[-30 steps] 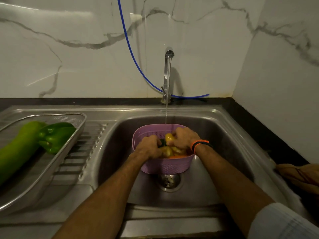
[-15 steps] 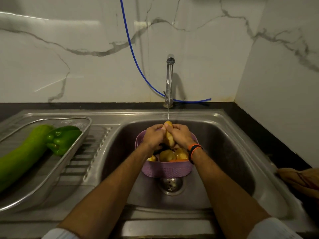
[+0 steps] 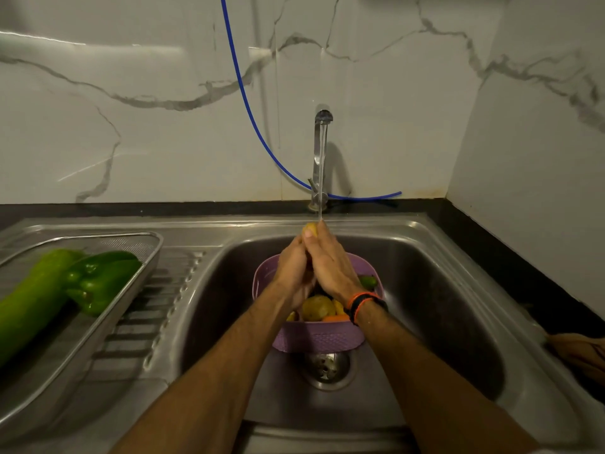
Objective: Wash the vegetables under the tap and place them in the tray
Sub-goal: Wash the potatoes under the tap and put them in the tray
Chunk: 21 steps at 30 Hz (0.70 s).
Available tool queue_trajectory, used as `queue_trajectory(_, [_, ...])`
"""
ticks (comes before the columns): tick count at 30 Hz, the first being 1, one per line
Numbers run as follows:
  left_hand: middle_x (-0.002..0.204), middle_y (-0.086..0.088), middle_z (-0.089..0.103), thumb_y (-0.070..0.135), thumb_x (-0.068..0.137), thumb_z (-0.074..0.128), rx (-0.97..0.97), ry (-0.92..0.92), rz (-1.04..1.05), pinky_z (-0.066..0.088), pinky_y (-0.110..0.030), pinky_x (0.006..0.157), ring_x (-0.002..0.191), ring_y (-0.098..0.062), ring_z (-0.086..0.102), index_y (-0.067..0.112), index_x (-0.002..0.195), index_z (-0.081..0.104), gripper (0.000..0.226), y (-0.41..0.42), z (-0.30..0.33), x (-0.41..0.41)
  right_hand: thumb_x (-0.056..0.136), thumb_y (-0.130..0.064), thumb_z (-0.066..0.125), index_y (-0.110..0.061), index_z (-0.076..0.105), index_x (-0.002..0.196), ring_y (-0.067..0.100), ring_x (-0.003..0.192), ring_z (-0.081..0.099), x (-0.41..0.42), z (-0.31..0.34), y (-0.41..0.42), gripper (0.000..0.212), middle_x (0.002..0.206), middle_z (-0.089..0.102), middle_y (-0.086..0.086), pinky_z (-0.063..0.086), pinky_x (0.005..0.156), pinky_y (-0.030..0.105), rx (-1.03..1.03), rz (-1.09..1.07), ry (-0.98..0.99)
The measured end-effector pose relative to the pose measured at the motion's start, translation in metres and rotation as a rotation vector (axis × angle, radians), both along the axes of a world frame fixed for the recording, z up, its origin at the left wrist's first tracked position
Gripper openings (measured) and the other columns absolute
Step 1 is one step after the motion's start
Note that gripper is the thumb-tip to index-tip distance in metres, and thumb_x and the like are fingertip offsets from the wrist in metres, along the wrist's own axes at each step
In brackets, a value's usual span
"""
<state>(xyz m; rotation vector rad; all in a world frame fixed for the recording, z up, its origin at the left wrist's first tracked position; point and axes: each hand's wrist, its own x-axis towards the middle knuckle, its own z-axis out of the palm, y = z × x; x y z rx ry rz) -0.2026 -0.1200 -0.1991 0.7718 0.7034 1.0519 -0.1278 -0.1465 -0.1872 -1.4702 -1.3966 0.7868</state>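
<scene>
A stainless-steel sink (image 3: pixel 442 290) fills most of the view, its basin set below a white marble-patterned wall and its ribbed draining board (image 3: pixel 157 309) running off to the left. On that board sits a metal mesh tray (image 3: pixel 98 326), holding a long pale-green gourd (image 3: pixel 29 303) that lies lengthwise, with a dark green capsicum (image 3: pixel 98 283) touching its right side. Inside the basin, just behind the drain (image 3: pixel 325 367), stands a purple perforated basket (image 3: pixel 319 339); in it are a yellowish potato (image 3: pixel 317 308), an orange vegetable (image 3: pixel 335 318) at the near rim, further yellow pieces, and a small green vegetable (image 3: pixel 368 281) at its right edge. Above the basket both forearms reach in from the bottom of the frame. The left hand (image 3: pixel 293 273) and the right hand (image 3: pixel 329 267) are pressed palm towards palm around a yellowish potato (image 3: pixel 310 229), of which only the top end shows above the fingertips; the fingers of each hand lie close together and wrap over it, and the left thumb rests against its upper end. A thin stream from the tap (image 3: pixel 322 152) falls straight onto that potato and the right fingertips. The right wrist wears an orange-and-black band (image 3: pixel 363 303). A blue hose (image 3: pixel 255 119) curves down the wall and passes behind the tap's base. At the far right edge a brownish object (image 3: pixel 579 353) lies on the dark counter, too cut off to identify.
</scene>
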Motion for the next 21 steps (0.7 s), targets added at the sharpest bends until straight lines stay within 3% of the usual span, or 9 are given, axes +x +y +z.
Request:
queue_trajectory(3, [0.124, -0.016, 0.068, 0.026, 0.105, 0.044, -0.002, -0.006, 0.015, 0.055, -0.035, 0.095, 0.117, -0.025, 0.065, 0.007, 0.130, 0.060, 0.036, 0.0008, 0.0013, 0.0001, 0.103, -0.051, 0.027, -0.024, 0.009, 0.157, 0.010, 0.150, 0.006, 0.0011, -0.0009, 0.0026, 0.063, 0.164, 0.006, -0.006, 0.006, 0.119, 0.031, 0.011, 0.007, -0.040])
queue_trajectory(7, [0.117, -0.018, 0.068, 0.022, 0.104, 0.047, 0.022, 0.007, 0.075, 0.060, -0.033, 0.079, 0.108, -0.028, 0.067, 0.005, 0.124, 0.062, 0.031, 0.0013, 0.0023, -0.0064, 0.104, -0.044, 0.035, -0.018, 0.025, 0.154, 0.014, 0.144, 0.027, 0.0006, -0.0030, -0.0002, 0.057, 0.159, 0.027, 0.002, 0.019, 0.112, 0.026, 0.033, 0.006, -0.098])
queue_trajectory(12, [0.120, -0.018, 0.067, 0.017, 0.104, 0.045, 0.013, -0.008, 0.027, 0.054, -0.039, 0.097, 0.118, -0.031, 0.062, 0.008, 0.118, 0.063, 0.025, -0.0059, 0.0085, -0.0063, 0.102, -0.049, 0.035, -0.021, 0.010, 0.157, 0.015, 0.149, 0.014, -0.0014, 0.0019, 0.0019, 0.066, 0.164, 0.010, -0.001, 0.013, 0.117, 0.032, 0.029, -0.017, -0.079])
queue_trajectory(15, [0.116, -0.017, 0.068, 0.020, 0.103, 0.048, 0.023, 0.006, 0.058, 0.056, -0.036, 0.092, 0.119, -0.032, 0.062, 0.010, 0.111, 0.066, 0.021, -0.0060, 0.0075, -0.0056, 0.103, -0.047, 0.033, -0.022, 0.013, 0.156, 0.015, 0.149, 0.013, -0.0045, -0.0019, -0.0024, 0.062, 0.164, 0.011, -0.002, 0.012, 0.119, 0.033, 0.029, 0.004, -0.115])
queue_trajectory(18, [0.125, -0.020, 0.064, 0.017, 0.104, 0.043, -0.032, -0.053, -0.046, 0.048, -0.044, 0.106, 0.123, -0.034, 0.059, 0.007, 0.125, 0.060, 0.028, -0.0047, 0.0090, -0.0056, 0.103, -0.047, 0.036, -0.020, 0.015, 0.156, 0.014, 0.149, 0.013, 0.0007, 0.0030, 0.0020, 0.064, 0.164, 0.012, -0.001, 0.012, 0.117, 0.031, 0.050, -0.052, -0.059])
queue_trajectory(21, [0.128, -0.020, 0.064, 0.020, 0.104, 0.044, -0.031, -0.063, -0.042, 0.050, -0.041, 0.103, 0.121, -0.030, 0.061, 0.005, 0.127, 0.059, 0.031, -0.0050, 0.0102, -0.0018, 0.103, -0.049, 0.033, -0.021, 0.011, 0.157, 0.012, 0.150, 0.009, 0.0011, 0.0017, 0.0009, 0.065, 0.164, 0.008, -0.002, 0.008, 0.117, 0.029, 0.048, -0.036, -0.088])
